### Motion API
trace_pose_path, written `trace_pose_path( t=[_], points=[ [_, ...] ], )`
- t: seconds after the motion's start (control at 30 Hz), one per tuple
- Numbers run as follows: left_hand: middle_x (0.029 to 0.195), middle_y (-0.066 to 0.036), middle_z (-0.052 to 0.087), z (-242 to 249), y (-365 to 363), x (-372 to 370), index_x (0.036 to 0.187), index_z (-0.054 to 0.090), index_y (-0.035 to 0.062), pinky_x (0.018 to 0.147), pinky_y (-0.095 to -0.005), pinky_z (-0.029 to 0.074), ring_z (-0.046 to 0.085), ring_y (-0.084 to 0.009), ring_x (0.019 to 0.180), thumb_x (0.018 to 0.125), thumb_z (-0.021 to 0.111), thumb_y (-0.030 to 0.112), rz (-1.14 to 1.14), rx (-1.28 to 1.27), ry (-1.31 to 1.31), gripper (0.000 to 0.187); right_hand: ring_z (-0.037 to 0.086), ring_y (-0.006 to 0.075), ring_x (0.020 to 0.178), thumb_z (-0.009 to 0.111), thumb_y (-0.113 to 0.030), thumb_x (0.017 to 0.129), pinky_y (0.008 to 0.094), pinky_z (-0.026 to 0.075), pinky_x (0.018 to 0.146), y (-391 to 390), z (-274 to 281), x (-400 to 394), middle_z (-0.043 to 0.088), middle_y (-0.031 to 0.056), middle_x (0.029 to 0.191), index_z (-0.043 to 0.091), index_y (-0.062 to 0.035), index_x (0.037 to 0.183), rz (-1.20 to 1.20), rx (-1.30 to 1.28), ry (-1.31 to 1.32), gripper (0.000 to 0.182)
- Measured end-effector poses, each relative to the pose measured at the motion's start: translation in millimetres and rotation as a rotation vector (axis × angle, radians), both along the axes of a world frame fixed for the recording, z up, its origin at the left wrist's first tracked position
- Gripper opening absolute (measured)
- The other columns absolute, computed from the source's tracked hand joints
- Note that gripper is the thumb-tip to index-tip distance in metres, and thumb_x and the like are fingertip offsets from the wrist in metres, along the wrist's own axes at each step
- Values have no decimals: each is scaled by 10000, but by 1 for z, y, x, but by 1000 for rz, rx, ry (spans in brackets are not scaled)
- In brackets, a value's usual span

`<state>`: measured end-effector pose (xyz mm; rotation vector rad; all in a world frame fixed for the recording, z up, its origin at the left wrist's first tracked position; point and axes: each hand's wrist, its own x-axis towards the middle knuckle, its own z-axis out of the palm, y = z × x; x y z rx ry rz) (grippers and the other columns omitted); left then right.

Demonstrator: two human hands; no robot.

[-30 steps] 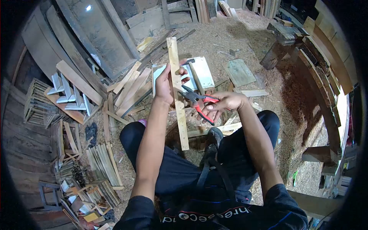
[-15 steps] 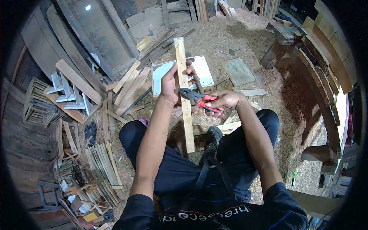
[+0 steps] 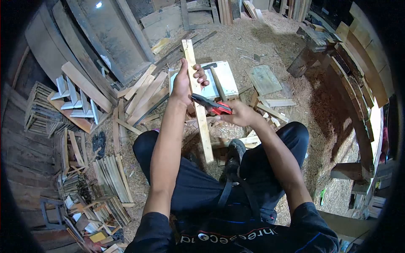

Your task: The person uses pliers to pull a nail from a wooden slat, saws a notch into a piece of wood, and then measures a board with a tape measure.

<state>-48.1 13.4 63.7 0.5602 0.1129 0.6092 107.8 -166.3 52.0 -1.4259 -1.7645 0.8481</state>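
Observation:
My left hand (image 3: pixel 184 86) is wrapped round the upper half of a long pale wood strip (image 3: pixel 203 133), which slants from upper left to lower right above my legs. In my right hand (image 3: pixel 241 114) are pliers with red grips (image 3: pixel 221 108). Their dark jaws (image 3: pixel 201 100) lie against the strip just below my left hand; whether they grip anything is too small to tell. Behind the strip, a hammer (image 3: pixel 218 84) rests on a white-topped board (image 3: pixel 228 76) on the ground.
Loose wood pieces (image 3: pixel 141 99) lie at the left of the board, and a flat greenish board (image 3: pixel 263 79) at its right. Stacked slats (image 3: pixel 112 179) stand at the lower left. A curved wooden structure (image 3: pixel 358 97) runs along the right. Sawdust covers the floor.
The strip's top end has tilted left and moved slightly with my left hand. The pliers have turned, their handles now closer together under my right hand, and more of the hammer shows.

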Motion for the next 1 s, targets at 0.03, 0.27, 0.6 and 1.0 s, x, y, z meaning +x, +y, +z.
trace_pose_path(
  t=[0.03,0.27,0.6,1.0],
  points=[
    [711,27,379,-9,6,-1,895,472,122,724,-343,402,413,-158,669,1017,387,619,-12,-97,4,519,659,225,671,708,-116,918,341,539,670,3,-11,-1,706,127,805,684,-21,1155,-69,316,-170,256],
    [688,19,351,-16,1,-3,884,483,112,651,-358,421,381,-161,627,1038,344,597,45,-45,0,527,609,105,814,619,-210,1011,313,498,720,9,20,32,656,44,921,614,-39,1308,-219,13,196,343],
    [791,-47,534,-6,4,-4,987,566,87,893,-489,479,565,-269,975,1035,383,567,189,117,91,516,558,250,1289,600,-134,991,380,503,1008,-10,34,40,566,133,1420,472,-36,1464,328,-469,452,500],
    [1016,-131,647,2,-4,0,987,562,79,936,-498,480,613,-312,1104,1028,390,575,201,169,97,527,643,229,1133,624,-174,985,388,540,934,-10,6,38,627,136,1312,511,-14,1418,344,-685,479,475]
  ],
)
